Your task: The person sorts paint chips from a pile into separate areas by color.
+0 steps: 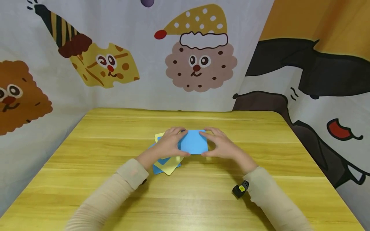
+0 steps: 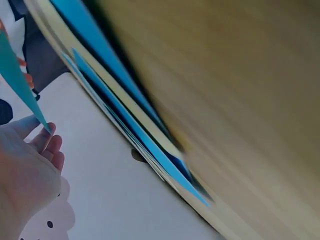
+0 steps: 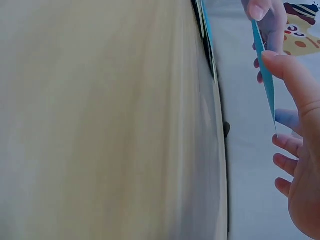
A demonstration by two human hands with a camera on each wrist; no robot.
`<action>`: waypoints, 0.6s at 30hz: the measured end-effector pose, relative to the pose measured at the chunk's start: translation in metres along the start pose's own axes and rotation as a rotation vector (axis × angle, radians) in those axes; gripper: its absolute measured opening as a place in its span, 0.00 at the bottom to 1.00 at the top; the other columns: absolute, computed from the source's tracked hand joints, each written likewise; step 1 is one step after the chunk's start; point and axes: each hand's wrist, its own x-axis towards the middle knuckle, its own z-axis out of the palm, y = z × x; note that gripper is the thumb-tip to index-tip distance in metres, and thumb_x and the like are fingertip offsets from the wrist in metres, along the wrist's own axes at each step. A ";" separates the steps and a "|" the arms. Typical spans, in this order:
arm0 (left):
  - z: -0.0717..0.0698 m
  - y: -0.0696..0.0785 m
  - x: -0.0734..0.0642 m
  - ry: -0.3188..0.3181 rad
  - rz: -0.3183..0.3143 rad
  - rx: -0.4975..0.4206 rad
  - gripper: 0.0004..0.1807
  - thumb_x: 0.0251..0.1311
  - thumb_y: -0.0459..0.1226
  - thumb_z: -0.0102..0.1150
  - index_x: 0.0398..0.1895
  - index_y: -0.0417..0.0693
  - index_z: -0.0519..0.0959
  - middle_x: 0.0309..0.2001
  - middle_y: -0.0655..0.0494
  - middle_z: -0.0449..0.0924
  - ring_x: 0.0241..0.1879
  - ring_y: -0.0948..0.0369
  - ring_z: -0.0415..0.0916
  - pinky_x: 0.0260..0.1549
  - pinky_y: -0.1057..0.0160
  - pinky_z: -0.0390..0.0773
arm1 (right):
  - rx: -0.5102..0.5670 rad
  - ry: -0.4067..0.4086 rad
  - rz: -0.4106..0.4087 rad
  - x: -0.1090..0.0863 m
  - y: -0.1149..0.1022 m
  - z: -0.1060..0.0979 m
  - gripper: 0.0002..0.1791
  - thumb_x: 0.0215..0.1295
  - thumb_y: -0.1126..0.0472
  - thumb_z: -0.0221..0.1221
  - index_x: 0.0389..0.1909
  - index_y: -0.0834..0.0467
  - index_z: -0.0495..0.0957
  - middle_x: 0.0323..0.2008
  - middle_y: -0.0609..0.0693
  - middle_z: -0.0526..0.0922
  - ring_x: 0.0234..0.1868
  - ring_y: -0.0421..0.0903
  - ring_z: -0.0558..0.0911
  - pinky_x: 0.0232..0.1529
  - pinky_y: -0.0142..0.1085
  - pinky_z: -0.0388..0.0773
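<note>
A plain blue card (image 1: 193,142) is held above the table between both hands, its broad face toward the head camera. My left hand (image 1: 170,142) pinches its left side, thumb at the near corner and forefinger at the far one. The right hand (image 1: 221,144) grips the opposite side in the same way. In the right wrist view the card (image 3: 267,87) shows nearly edge-on, clear of the tabletop. Below and beside the left hand lies a loose, fanned pile of yellow and blue cards (image 1: 169,166), partly hidden by that hand and wrist.
The wood-grain table (image 1: 196,199) reaches back to a white curtain (image 1: 150,96) printed with cartoon snacks. A small black device (image 1: 240,190) with a yellow mark sits at the right wrist. Light sleeves (image 1: 133,173) cover both forearms.
</note>
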 end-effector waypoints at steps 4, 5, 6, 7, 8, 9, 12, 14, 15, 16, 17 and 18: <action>0.002 0.008 0.009 -0.012 -0.014 -0.025 0.54 0.45 0.63 0.66 0.71 0.43 0.61 0.68 0.48 0.60 0.68 0.50 0.52 0.64 0.46 0.53 | 0.016 -0.003 0.013 -0.007 0.008 -0.005 0.49 0.50 0.43 0.70 0.71 0.54 0.61 0.69 0.59 0.58 0.68 0.58 0.56 0.61 0.61 0.54; 0.003 0.010 0.011 -0.014 -0.018 -0.025 0.54 0.45 0.63 0.66 0.71 0.43 0.61 0.68 0.49 0.60 0.68 0.50 0.52 0.64 0.47 0.52 | 0.018 -0.006 0.021 -0.008 0.010 -0.006 0.49 0.50 0.43 0.71 0.71 0.54 0.61 0.69 0.59 0.57 0.68 0.58 0.56 0.61 0.61 0.54; 0.003 0.012 0.014 -0.015 -0.018 -0.026 0.54 0.45 0.63 0.66 0.71 0.42 0.61 0.68 0.49 0.60 0.68 0.50 0.52 0.64 0.47 0.52 | 0.020 -0.005 0.026 -0.010 0.011 -0.008 0.49 0.50 0.44 0.71 0.71 0.54 0.61 0.69 0.60 0.58 0.68 0.59 0.56 0.61 0.61 0.55; 0.004 0.013 0.016 -0.017 -0.019 -0.029 0.54 0.45 0.63 0.66 0.71 0.42 0.61 0.68 0.48 0.60 0.68 0.50 0.52 0.64 0.47 0.52 | 0.023 -0.005 0.034 -0.011 0.013 -0.009 0.49 0.50 0.44 0.71 0.71 0.54 0.61 0.69 0.59 0.57 0.67 0.59 0.56 0.60 0.62 0.56; 0.004 0.015 0.019 -0.020 -0.020 -0.029 0.54 0.45 0.63 0.66 0.71 0.42 0.61 0.68 0.49 0.60 0.68 0.51 0.52 0.65 0.48 0.52 | 0.027 -0.004 0.041 -0.013 0.015 -0.011 0.49 0.50 0.44 0.71 0.71 0.54 0.62 0.69 0.60 0.57 0.67 0.59 0.56 0.60 0.62 0.56; 0.005 0.017 0.022 -0.023 -0.022 -0.033 0.54 0.45 0.63 0.66 0.71 0.42 0.61 0.68 0.49 0.60 0.68 0.51 0.52 0.65 0.48 0.51 | 0.031 -0.005 0.048 -0.014 0.016 -0.013 0.49 0.50 0.45 0.71 0.71 0.54 0.62 0.69 0.60 0.57 0.67 0.59 0.56 0.59 0.62 0.57; 0.007 0.021 0.031 -0.035 -0.024 -0.042 0.55 0.45 0.63 0.66 0.71 0.42 0.61 0.68 0.49 0.60 0.68 0.52 0.52 0.65 0.49 0.51 | 0.042 -0.004 0.067 -0.018 0.022 -0.017 0.49 0.49 0.45 0.72 0.71 0.54 0.62 0.69 0.60 0.57 0.67 0.60 0.56 0.59 0.63 0.57; 0.009 0.023 0.037 -0.043 -0.029 -0.054 0.55 0.45 0.63 0.67 0.71 0.42 0.61 0.69 0.50 0.59 0.68 0.52 0.52 0.65 0.49 0.51 | 0.051 -0.007 0.076 -0.020 0.027 -0.019 0.49 0.49 0.45 0.72 0.71 0.55 0.62 0.69 0.60 0.57 0.67 0.61 0.55 0.59 0.63 0.57; 0.010 0.024 0.040 -0.048 -0.031 -0.060 0.55 0.45 0.62 0.67 0.71 0.42 0.60 0.69 0.49 0.59 0.68 0.52 0.52 0.65 0.49 0.51 | 0.054 -0.009 0.079 -0.021 0.029 -0.020 0.49 0.50 0.46 0.72 0.71 0.55 0.62 0.69 0.60 0.57 0.67 0.61 0.55 0.59 0.63 0.57; 0.011 0.025 0.042 -0.054 -0.033 -0.066 0.55 0.45 0.62 0.67 0.71 0.41 0.60 0.69 0.49 0.59 0.68 0.52 0.52 0.65 0.49 0.51 | 0.060 -0.011 0.083 -0.022 0.032 -0.020 0.49 0.50 0.46 0.72 0.71 0.55 0.61 0.69 0.60 0.57 0.67 0.61 0.55 0.59 0.63 0.57; 0.012 0.026 0.045 -0.060 -0.037 -0.074 0.55 0.45 0.62 0.68 0.71 0.41 0.60 0.69 0.49 0.58 0.68 0.51 0.52 0.65 0.49 0.51 | 0.062 -0.013 0.085 -0.022 0.035 -0.020 0.49 0.50 0.46 0.72 0.71 0.56 0.61 0.69 0.61 0.56 0.67 0.62 0.55 0.59 0.63 0.58; 0.013 0.026 0.048 -0.065 -0.042 -0.081 0.55 0.45 0.62 0.68 0.72 0.41 0.60 0.70 0.49 0.58 0.68 0.51 0.51 0.65 0.49 0.51 | 0.067 -0.015 0.088 -0.023 0.038 -0.021 0.49 0.50 0.46 0.72 0.71 0.56 0.61 0.69 0.61 0.56 0.67 0.62 0.55 0.59 0.63 0.58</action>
